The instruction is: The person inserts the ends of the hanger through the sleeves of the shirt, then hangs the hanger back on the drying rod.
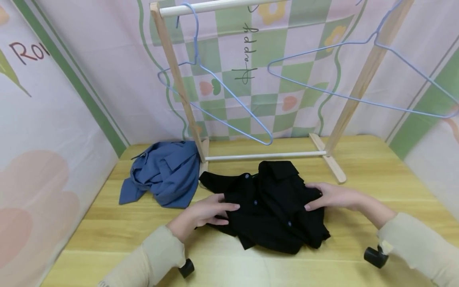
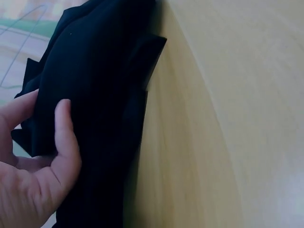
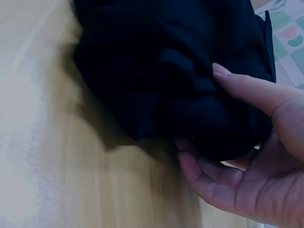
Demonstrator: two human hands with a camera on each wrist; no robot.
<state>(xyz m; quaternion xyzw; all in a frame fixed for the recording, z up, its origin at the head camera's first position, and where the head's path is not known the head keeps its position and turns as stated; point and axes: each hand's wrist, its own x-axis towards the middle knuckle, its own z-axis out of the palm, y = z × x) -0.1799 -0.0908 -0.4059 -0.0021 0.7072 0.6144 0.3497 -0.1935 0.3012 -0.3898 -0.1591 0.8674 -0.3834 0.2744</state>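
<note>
A crumpled black shirt with several buttons down its front lies on the wooden table, between both hands. At its left side, my left hand grips the cloth, thumb on top and other fingers partly hidden behind a fold. The left wrist view shows that hand with the black fabric between thumb and fingers. My right hand holds the shirt's right side. In the right wrist view its thumb presses the shirt from above while the curled fingers go underneath.
A bunched blue garment lies at the table's back left. Behind the shirt stands a wooden rack with a white lower bar. From its top hang two blue wire hangers, one left and one right. Patterned cloth surrounds the table.
</note>
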